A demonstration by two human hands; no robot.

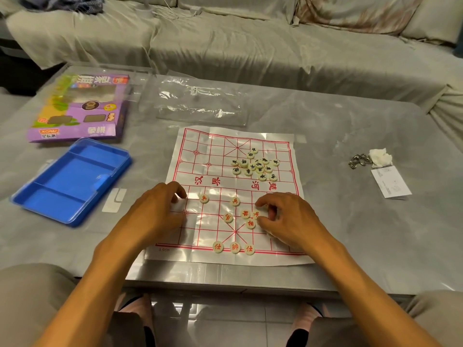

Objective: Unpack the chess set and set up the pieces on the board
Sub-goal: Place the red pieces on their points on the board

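Note:
A plastic chess board sheet [213, 151] with red lines lies on the grey table. Several black-lettered pieces [253, 164] sit heaped on its far half. On the near half, three red-lettered pieces [235, 247] stand in the back row and two soldiers [204, 198] stand on the row by the river. Three more red pieces [245, 213] lie loose in the middle. My right hand [290, 219] pinches a red piece [256, 214] between thumb and forefinger beside them. My left hand [157, 209] rests curled on the board's left edge; its fingertips hide what is under them.
An empty blue tray [72, 181] and the purple game box [80, 108] lie at the left. A clear plastic bag [200, 101] lies beyond the board. A metal chain [359, 161], a tissue [380, 156] and a paper slip [390, 181] lie at the right. A covered sofa stands behind.

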